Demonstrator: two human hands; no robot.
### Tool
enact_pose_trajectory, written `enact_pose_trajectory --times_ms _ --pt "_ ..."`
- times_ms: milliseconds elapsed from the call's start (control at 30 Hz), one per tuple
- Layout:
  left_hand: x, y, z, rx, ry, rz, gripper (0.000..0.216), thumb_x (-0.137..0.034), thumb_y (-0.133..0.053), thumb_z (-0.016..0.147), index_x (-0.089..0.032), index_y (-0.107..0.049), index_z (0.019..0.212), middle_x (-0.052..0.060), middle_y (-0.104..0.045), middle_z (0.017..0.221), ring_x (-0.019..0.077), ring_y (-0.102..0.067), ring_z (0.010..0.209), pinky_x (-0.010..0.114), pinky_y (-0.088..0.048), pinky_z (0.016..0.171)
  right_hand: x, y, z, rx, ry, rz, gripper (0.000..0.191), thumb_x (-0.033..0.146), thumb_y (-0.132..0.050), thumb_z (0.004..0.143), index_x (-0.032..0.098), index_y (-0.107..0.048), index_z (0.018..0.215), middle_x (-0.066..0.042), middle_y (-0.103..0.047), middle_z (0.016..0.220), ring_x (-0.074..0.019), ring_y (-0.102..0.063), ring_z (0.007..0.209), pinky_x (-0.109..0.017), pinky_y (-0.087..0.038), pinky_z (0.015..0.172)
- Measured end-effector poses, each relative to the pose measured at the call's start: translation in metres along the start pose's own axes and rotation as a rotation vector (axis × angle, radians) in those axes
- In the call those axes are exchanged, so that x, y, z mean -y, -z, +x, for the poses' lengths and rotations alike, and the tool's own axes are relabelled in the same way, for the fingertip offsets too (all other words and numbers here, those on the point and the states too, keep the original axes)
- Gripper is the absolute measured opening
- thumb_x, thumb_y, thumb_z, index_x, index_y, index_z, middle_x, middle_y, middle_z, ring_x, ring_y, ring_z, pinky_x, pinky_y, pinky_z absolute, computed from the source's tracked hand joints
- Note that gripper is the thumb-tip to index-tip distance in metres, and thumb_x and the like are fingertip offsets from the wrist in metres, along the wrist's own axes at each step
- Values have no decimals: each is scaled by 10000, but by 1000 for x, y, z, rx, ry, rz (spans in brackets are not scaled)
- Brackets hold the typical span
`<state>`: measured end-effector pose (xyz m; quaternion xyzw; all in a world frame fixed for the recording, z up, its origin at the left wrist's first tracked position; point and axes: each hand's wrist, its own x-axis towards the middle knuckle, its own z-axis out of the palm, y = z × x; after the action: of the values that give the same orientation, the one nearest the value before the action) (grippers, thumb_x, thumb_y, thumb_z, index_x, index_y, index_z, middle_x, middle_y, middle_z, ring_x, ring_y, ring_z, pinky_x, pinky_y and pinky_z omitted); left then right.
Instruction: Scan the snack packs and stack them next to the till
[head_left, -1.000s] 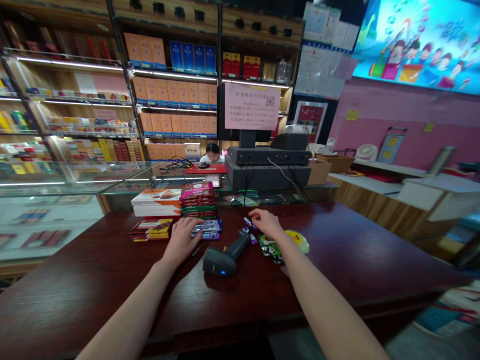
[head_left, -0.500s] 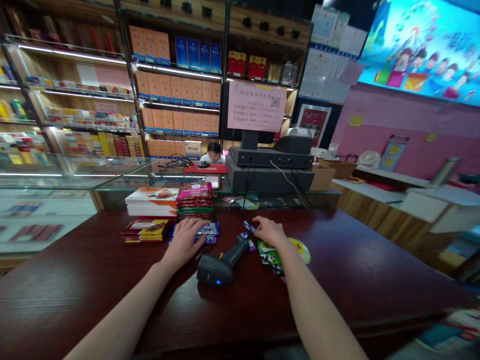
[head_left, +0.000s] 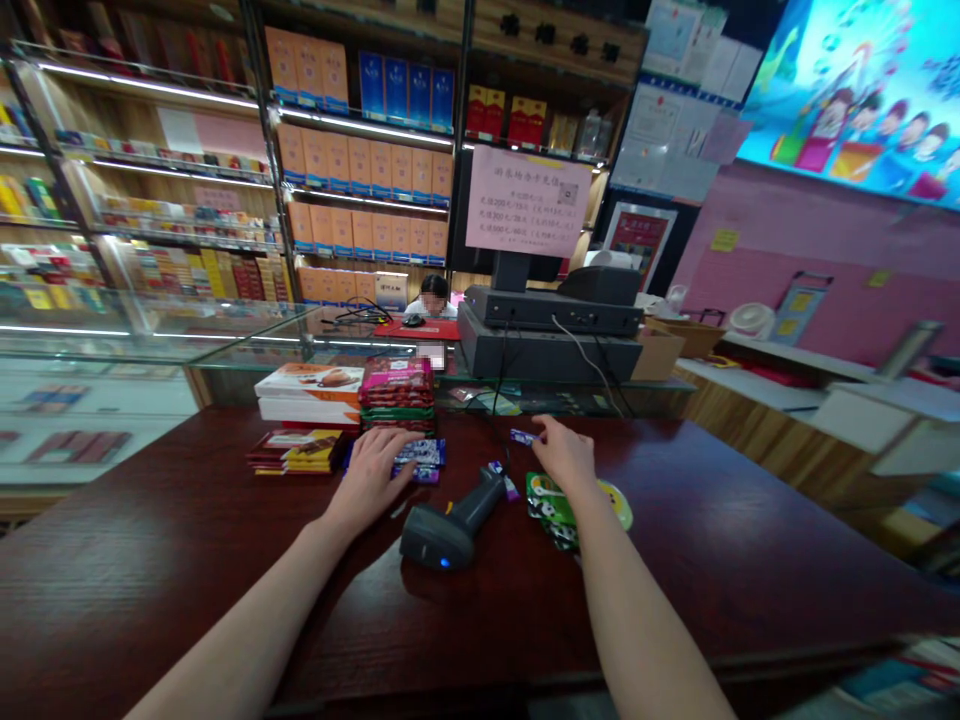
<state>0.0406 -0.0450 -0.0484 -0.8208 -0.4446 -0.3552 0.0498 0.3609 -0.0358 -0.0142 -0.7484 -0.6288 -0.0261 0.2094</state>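
- Leftmost on the table (head_left: 712,540), the red-and-yellow packets (head_left: 296,452) could fan out if your left hand (head_left: 377,468) swings sideways, since it sits just beside them.
- Behind your fingers, the red-and-green stack (head_left: 397,395) could slide if knocked, its wrappers probably being slick.
- Your left hand lies palm down over the blue-and-purple packets (head_left: 425,457); whether that grip closes on any, I cannot tell. Pressing while pulling back could shear the upper ones off the lower.
- Between your hands lies the scanner (head_left: 450,525), a black cable (head_left: 503,395) running up from near its handle; a low sweep of your right wrist could snag it.
- Your right hand (head_left: 564,455) has its grip pinched on one end of a small blue packet (head_left: 523,437); with so little held, it could twist or drop if your thumb loosens.
- Under your right forearm, the green panda pack (head_left: 551,505) could get dragged if you lower that arm.
- As for containers, the glass display case (head_left: 161,350) at far left holds flat packages (head_left: 82,445).
- The white-and-orange boxes (head_left: 309,395) look closed, contents hidden.
- Farther right, the grey register base (head_left: 547,345) and cardboard box (head_left: 658,348) show nothing of their insides.
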Motion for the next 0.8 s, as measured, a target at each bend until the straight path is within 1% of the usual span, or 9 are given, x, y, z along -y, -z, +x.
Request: enact_pose_trajectory --times_ms 100,167,267,367,467,667,800 --pt "-1 1 0 -11 11 -5 332 -287 -526 938 -275 -596 1263 56 -648 1210 253 -541 1165 427 -394 1038 1 -5 2 -100 28 141 383 210 -542 883 265 -605 1257 -46 -740 1095 -246 -682 1018 -397 -416 921" --pt "-2 1 0 -22 17 -9 343 -277 -533 934 -274 -588 1273 56 -644 1220 252 -538 1173 428 -390 1047 5 -10 3 -152 67 324 361 241 -552 874 250 -624 1228 -36 -740 1032 -224 -686 952 -361 -454 884" --pt "-1 1 0 -48 17 -12 376 -285 -541 942 -274 -557 1318 57 -640 1234 251 -533 1185 436 -372 1070 17 -18 3 -153 114 621 344 302 -593 830 228 -664 1159 -24 -735 917 -204 -681 836 -328 -500 819" --pt "0 1 -1 -68 14 -20 414 -300 -536 955 -272 -519 1367 65 -633 1251 250 -527 1201 444 -353 1096 31 -23 -1 -110 166 802 346 320 -617 797 214 -688 1119 -29 -730 891 -200 -679 806 -334 -519 815" --pt "0 0 -1 -77 24 -24 448 -320 -539 960 -280 -489 1403 71 -631 1256 249 -528 1201 447 -350 1099 44 -26 -7 -60 203 867 339 315 -630 792 215 -697 1108 -34 -728 905 -193 -682 821 -330 -526 824" --pt "-1 -1 0 -72 22 -22 537 -336 -557 959 -297 -414 1474 69 -632 1266 246 -534 1197 432 -361 1081 62 -30 -16 29 265 887 341 336 -639 818 218 -687 1134 -43 -737 948 -197 -689 858 -322 -545 795" --pt "-2 0 0 -77 -6 -21 536 -356 -558 963 -298 -410 1474 53 -653 1251 236 -543 1199 424 -344 1103 69 -27 -24 49 354 925 303 324 -649 826 220 -696 1107 -39 -741 959 -194 -691 894 -325 -533 846"
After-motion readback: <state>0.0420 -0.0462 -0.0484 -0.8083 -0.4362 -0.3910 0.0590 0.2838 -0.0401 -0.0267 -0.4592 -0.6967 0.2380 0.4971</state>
